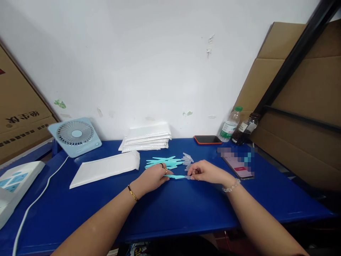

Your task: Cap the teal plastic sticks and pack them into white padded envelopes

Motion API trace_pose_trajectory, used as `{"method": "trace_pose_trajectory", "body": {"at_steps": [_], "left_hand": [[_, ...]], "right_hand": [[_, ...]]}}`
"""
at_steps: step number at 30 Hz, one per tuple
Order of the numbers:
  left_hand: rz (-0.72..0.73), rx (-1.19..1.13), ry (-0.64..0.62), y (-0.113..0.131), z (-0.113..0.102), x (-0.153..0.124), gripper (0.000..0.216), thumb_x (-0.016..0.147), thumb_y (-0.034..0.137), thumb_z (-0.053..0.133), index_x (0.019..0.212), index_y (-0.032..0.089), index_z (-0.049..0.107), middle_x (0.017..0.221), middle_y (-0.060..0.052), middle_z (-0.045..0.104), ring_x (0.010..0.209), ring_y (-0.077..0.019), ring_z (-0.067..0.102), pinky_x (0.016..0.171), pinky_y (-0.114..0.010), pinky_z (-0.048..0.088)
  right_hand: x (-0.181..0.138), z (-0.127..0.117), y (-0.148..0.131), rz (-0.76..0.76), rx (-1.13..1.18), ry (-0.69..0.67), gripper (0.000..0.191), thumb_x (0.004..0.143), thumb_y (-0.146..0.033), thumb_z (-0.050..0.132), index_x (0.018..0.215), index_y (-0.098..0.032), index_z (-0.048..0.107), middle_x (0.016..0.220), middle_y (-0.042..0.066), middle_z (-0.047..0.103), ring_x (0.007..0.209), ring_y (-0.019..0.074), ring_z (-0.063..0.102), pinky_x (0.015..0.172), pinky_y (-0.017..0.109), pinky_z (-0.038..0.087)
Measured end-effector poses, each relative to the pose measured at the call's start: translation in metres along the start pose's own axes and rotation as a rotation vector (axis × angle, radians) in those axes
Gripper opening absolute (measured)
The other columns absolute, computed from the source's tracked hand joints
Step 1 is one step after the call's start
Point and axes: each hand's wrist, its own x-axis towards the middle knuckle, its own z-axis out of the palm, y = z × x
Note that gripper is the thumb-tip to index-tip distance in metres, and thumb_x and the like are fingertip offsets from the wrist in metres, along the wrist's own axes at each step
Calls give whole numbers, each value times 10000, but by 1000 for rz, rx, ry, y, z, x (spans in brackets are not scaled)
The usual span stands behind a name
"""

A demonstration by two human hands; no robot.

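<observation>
My left hand [154, 176] and my right hand [205, 171] meet near the middle of the blue table [170, 209]. Between them lies a thin turquoise stick [177, 176]. The left fingers pinch its left end. The right fingers are pinched on a small clear plastic cap [188, 176] at its right end. Just behind the hands sits a pile of several turquoise sticks [162, 162] with a few clear caps [187, 158] beside it.
A white padded envelope [106, 169] lies left of the hands, a stack of envelopes [146, 138] against the wall. A small fan [75, 136] and white device [13, 185] stand left. Two phones [207, 139] [239, 165], two bottles [229, 126] and cardboard [293, 106] are right.
</observation>
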Motion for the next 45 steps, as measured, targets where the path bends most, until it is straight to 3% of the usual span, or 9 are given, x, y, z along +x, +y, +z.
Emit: {"method": "trace_pose_trajectory", "body": {"at_steps": [3,5,10,18,22,31,35,39,45], "left_hand": [[-21,-85,58,-3,3,1,304,935,326,408,1151,228,598,1033,-57,624,923,-186,574,807,-277,423],[-63,-185,80,-4,0,1,324,964,335,322,1141,206,561,928,-39,653,830,-164,584,779,-268,426],[-115,-371,70,-5,-8,0,289,965,356,284,942,210,532,709,25,621,665,-128,545,682,-232,407],[-154,-395,106,-7,-8,0,279,936,369,318,818,207,513,653,35,565,588,-126,477,614,-240,366],[-140,-411,106,-6,-8,1,242,931,359,331,861,217,515,662,37,574,602,-132,489,634,-243,375],[-75,-434,54,6,-5,-1,321,941,331,318,725,195,512,724,7,615,679,-133,541,728,-250,403],[-58,-336,54,7,0,-1,265,930,330,381,791,197,564,791,-2,633,704,-139,557,693,-250,407],[-101,-53,181,-4,1,1,127,874,285,516,935,213,600,929,-31,639,853,-184,574,738,-279,401],[-183,212,162,-18,-3,5,94,850,261,555,862,206,630,899,-34,652,868,-205,586,719,-299,372]], "right_hand": [[3,2,4,15,-25,54,195,828,-346,590,853,-173,678,731,25,643,655,141,566,590,244,424],[5,0,6,4,-44,162,199,845,-351,564,860,-176,658,766,29,635,669,141,554,597,246,419],[7,0,1,-60,13,414,235,896,-401,487,876,-184,573,764,16,578,696,138,530,621,243,409],[8,6,-7,-89,130,402,288,884,-438,503,849,-162,574,736,9,544,651,117,485,580,236,381],[10,9,-9,-97,166,388,269,877,-422,521,846,-163,587,726,6,551,641,116,493,578,239,381],[17,25,-10,-91,271,211,192,848,-362,580,842,-171,601,729,7,623,646,133,588,605,267,453],[13,14,-3,-70,99,214,186,872,-333,541,870,-176,641,779,24,643,673,142,599,611,268,457],[10,3,13,-116,-216,310,104,830,-195,563,849,-188,665,851,31,616,689,130,577,614,248,429],[14,6,19,-107,-420,249,108,801,-170,608,897,-187,652,827,31,601,693,140,577,618,242,426]]}}
